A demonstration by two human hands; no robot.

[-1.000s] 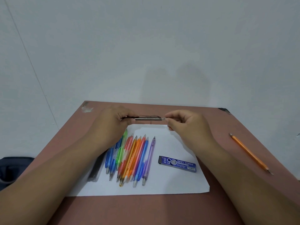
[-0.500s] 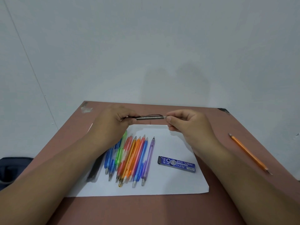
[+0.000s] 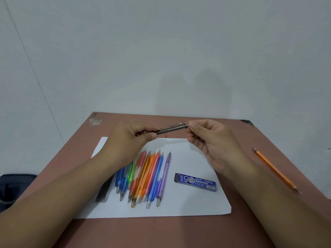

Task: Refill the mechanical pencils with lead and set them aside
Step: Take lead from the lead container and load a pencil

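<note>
In the head view, a grey mechanical pencil [image 3: 171,129] is held in the air above the far edge of a white sheet of paper [image 3: 193,203], which lies on a reddish-brown table [image 3: 179,233]. The pencil's long axis runs left to right across the scene, with the right end tilted slightly up and away. The left hand [image 3: 130,138] is wrapped around the left part of the barrel, thumb and curled fingers closed on it. The right hand [image 3: 206,136] meets the right, clip-bearing end, where its thumb and forefinger are pinched on the very tip; whether a cap is already loose there cannot be told.

The coming move is judged to turn on that axis: the cap end points straight into the right hand, so a pull to the right along the barrel would be called for, the left hand serving as the anchor.

Nearer on the paper, a row of coloured mechanical pencils [image 3: 148,176] is laid side by side, long axes running near to far. Just to their right lies a blue lead case [image 3: 195,182], closer to the right hand than to the left. A black item [image 3: 103,194] is partly hidden under the left forearm. An orange wooden pencil [image 3: 275,170] rests on the table at far right, well apart from the paper.
</note>
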